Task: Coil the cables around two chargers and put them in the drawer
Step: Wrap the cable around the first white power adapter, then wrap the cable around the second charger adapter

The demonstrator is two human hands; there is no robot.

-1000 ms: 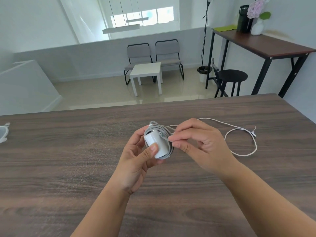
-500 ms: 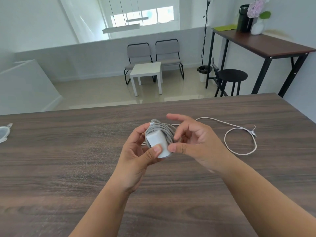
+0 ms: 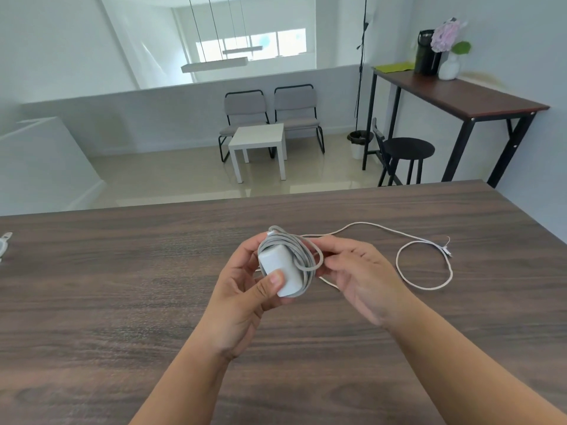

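My left hand (image 3: 242, 289) grips a white charger brick (image 3: 277, 266) above the wooden table (image 3: 122, 302), thumb pressed on its front face. Grey cable (image 3: 302, 256) is wound in several turns around the brick. My right hand (image 3: 362, 277) sits just right of the brick, fingertips pinching the cable where a loose loop crosses the coil. The free length of the white cable (image 3: 429, 285) trails right across the table in a loop and ends in a small plug (image 3: 446, 250). No drawer is in view.
A white object (image 3: 3, 245) pokes in at the table's left edge, cut off by the frame. Beyond the far edge lies a lower floor with two chairs, a small white table, a black stool and a tall side table with a vase.
My right hand has swung from the front of the brick to its right side, carrying the cable round. One more loop lies on the coil, and the free cable on the table has shortened slightly.
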